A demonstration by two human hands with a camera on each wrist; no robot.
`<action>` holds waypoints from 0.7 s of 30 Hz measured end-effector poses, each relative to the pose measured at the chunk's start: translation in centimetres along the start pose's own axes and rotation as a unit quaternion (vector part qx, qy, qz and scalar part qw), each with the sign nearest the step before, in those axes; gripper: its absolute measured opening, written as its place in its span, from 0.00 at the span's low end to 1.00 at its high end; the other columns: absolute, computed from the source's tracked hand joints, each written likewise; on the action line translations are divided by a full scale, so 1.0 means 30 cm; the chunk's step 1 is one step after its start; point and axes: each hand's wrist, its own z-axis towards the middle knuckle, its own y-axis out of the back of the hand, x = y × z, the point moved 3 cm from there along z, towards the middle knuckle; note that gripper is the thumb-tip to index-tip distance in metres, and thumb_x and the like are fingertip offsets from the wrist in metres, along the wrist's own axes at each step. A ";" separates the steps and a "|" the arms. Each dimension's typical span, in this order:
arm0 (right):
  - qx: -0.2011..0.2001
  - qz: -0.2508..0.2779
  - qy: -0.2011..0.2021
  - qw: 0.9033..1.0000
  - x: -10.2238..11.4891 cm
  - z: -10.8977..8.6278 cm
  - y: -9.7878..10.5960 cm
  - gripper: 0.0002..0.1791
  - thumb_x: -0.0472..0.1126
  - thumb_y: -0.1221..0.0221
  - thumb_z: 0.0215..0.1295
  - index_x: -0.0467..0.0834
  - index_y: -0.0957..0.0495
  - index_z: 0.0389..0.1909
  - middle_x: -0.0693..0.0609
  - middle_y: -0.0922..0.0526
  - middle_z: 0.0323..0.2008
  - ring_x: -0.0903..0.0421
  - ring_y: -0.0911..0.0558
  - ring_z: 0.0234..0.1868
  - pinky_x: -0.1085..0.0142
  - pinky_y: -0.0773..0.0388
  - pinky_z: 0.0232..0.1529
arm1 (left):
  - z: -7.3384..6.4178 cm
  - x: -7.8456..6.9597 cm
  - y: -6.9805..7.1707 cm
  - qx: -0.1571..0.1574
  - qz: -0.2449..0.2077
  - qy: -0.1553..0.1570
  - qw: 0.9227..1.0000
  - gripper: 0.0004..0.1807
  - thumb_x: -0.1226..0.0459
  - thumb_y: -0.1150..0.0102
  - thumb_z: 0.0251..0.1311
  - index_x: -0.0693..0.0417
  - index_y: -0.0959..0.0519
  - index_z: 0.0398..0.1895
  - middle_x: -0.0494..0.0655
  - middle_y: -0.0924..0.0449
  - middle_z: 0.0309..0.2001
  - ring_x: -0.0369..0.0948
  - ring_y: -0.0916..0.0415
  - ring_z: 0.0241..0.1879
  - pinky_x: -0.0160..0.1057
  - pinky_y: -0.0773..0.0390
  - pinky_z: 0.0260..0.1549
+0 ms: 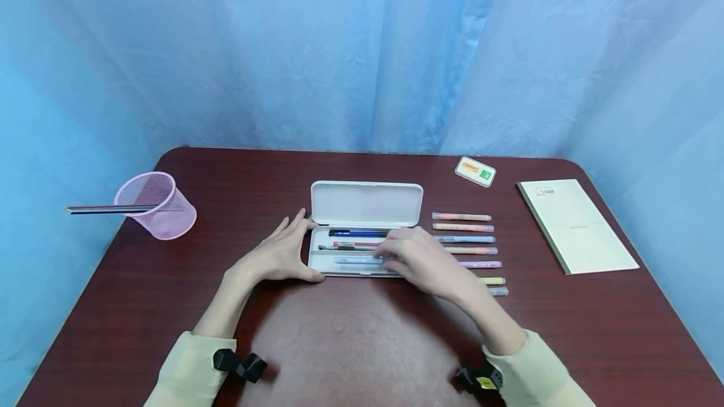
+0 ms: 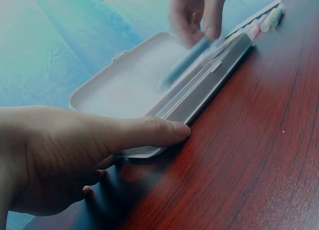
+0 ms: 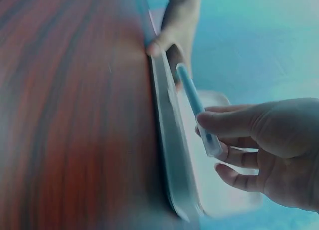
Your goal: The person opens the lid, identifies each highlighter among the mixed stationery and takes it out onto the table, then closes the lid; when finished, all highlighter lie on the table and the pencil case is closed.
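Observation:
A white pencil case (image 1: pixel 366 203) lies with its lid raised in the middle of the table. My left hand (image 1: pixel 281 253) rests against its left end, fingers spread; the thumb (image 2: pixel 162 132) lies straight along the front corner. Over the case's front compartment, my right hand (image 1: pixel 421 262) pinches a light blue pen (image 3: pixel 192 93) between thumb and fingers. The pen is tilted and points leftward; it looks blurred in the left wrist view. In the rear compartments lie a dark blue pen (image 1: pixel 356 233) and several slim pens or pencils (image 1: pixel 347 245), their right ends hidden by the right hand.
Several pastel markers (image 1: pixel 464 227) lie in a row right of the case. Farther right is a pale notebook (image 1: pixel 577 225); a small white eraser-like block (image 1: pixel 475 171) lies at the back. At left, a pink mesh cup (image 1: pixel 172 222) lies tilted with dark pencils (image 1: pixel 107 209) sticking out.

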 end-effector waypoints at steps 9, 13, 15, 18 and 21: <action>0.024 0.085 -0.059 0.994 -0.167 -0.232 0.115 0.13 0.35 0.28 0.60 0.54 0.12 0.43 0.63 0.12 0.42 0.69 0.18 0.40 0.66 0.16 0.40 | 0.000 -0.001 0.007 0.007 -0.001 0.005 1.000 0.55 0.44 0.20 0.42 0.51 0.37 0.72 0.61 0.61 0.84 0.67 0.62 0.82 0.67 0.49 0.78; 0.029 0.100 -0.067 0.992 -0.221 -0.318 0.145 0.18 0.32 0.26 0.55 0.59 0.13 0.40 0.66 0.13 0.42 0.70 0.18 0.39 0.68 0.18 0.38 | -0.001 0.002 0.006 0.008 -0.001 0.004 1.000 0.54 0.44 0.20 0.43 0.51 0.38 0.72 0.62 0.60 0.84 0.67 0.62 0.82 0.67 0.50 0.79; 0.041 0.108 -0.076 0.990 -0.237 -0.351 0.155 0.19 0.32 0.26 0.55 0.61 0.14 0.39 0.68 0.14 0.40 0.71 0.19 0.39 0.69 0.18 0.37 | 0.000 0.004 0.002 0.008 0.000 0.002 1.000 0.55 0.44 0.20 0.43 0.51 0.38 0.72 0.62 0.60 0.84 0.67 0.62 0.82 0.67 0.50 0.78; 0.061 0.114 -0.092 0.987 -0.255 -0.389 0.163 0.19 0.33 0.26 0.55 0.62 0.14 0.37 0.70 0.17 0.36 0.72 0.20 0.38 0.68 0.18 0.38 | 0.000 0.005 0.000 0.009 -0.001 0.003 1.000 0.55 0.44 0.20 0.43 0.51 0.38 0.72 0.62 0.60 0.84 0.68 0.62 0.82 0.68 0.49 0.78; 0.085 0.120 -0.101 0.984 -0.266 -0.412 0.163 0.17 0.35 0.26 0.55 0.63 0.14 0.36 0.69 0.18 0.35 0.72 0.20 0.36 0.68 0.18 0.37 | 0.001 0.002 -0.001 0.007 -0.001 0.000 1.000 0.55 0.44 0.20 0.43 0.51 0.38 0.73 0.63 0.60 0.84 0.68 0.61 0.82 0.69 0.49 0.77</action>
